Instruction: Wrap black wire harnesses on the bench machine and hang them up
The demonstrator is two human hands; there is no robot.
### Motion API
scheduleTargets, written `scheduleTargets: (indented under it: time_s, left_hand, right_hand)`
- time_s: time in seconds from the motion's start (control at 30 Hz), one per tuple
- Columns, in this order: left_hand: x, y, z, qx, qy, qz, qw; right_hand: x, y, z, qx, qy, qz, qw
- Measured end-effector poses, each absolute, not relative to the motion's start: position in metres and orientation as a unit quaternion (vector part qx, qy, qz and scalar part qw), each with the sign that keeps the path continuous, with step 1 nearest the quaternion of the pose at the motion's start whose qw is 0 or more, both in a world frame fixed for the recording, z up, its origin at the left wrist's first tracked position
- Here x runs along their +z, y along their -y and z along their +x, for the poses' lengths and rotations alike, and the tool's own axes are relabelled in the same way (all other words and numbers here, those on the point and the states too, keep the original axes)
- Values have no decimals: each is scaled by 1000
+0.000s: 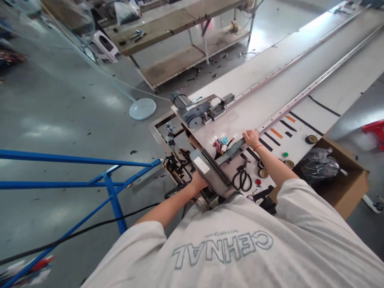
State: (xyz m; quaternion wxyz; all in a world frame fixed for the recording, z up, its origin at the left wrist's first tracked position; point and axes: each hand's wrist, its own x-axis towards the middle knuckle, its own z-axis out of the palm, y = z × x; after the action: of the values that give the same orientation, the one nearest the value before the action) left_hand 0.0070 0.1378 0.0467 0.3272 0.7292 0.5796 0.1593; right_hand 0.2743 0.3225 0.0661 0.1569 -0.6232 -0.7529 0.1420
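A grey metal unit (210,170) with a white label lies at the near end of the long white table, close to my shirt. My left hand (198,182) is at its left side, fingers hidden behind it. A grey metal bar (232,151) runs from the unit toward the rail. My right hand (251,138) is closed round the bar's far end. A bundle of coloured wires (220,145) lies just left of the bar. Black scissors (242,179) rest to its right. Farther off on the table sits a motor assembly (195,110).
A cardboard box (349,180) holding a plastic bag stands at the right. Black and orange strips, tape rolls and buttons lie on the white table (270,96). Blue metal railing (112,196) is at the left, with a black cable (90,227) across it. Behind stands a workbench (168,30).
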Motion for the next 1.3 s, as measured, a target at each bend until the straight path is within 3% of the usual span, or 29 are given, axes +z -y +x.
scheduleTargets:
  time_s: [0.23, 0.3, 0.4, 0.5, 0.63, 0.87, 1.3]
  left_hand:
    - [58, -131, 3, 58, -640, 735, 216]
    - [63, -115, -10, 55, -671, 716, 185]
    - [67, -84, -34, 62, -711, 670, 204]
    - [65, -59, -53, 13, -725, 639, 255]
    - [59, -38, -69, 22, -742, 616, 262]
    - [42, -1, -98, 114, -738, 581, 324]
    - [32, 83, -181, 96, -767, 513, 373]
  right_hand:
    - [104, -267, 299, 8, 758, -589, 278]
    - [93, -237, 331, -14, 683, -686, 251]
    - [70, -200, 379, 30, 536, -835, 121]
    - [55, -187, 404, 89, 486, -870, 4]
    - [50, -191, 399, 97, 488, -866, -56]
    - [45, -191, 384, 93, 471, -874, -81]
    - [48, -203, 382, 109, 429, -896, -35]
